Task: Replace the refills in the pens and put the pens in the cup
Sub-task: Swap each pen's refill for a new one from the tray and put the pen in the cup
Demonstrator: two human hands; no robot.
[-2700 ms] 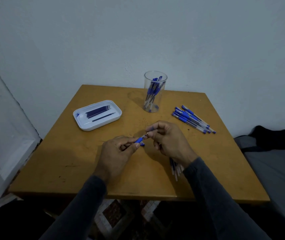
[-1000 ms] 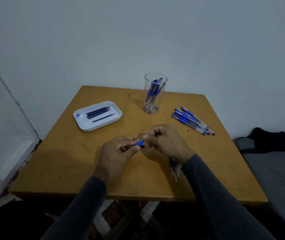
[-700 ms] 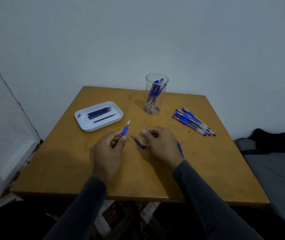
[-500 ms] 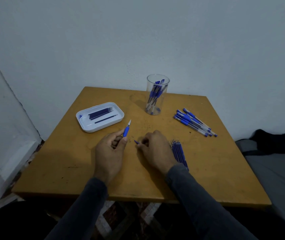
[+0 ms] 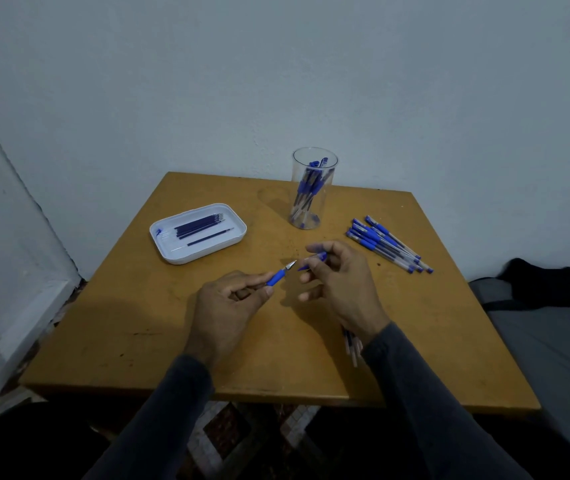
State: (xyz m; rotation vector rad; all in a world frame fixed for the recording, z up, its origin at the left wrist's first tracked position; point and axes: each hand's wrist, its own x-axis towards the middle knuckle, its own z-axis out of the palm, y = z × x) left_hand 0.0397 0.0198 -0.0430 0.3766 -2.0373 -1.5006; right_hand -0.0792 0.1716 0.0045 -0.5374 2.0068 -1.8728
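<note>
A pen (image 5: 278, 276) is pinched at its blue rubber grip by the left hand (image 5: 228, 306), tip aimed at the cap (image 5: 314, 260) pinched in the right hand (image 5: 340, 282); both are held above the table (image 5: 138, 323). The pen is judged light, stiff and slippery along the barrel; hold is best taken at the rubber grip.
</note>
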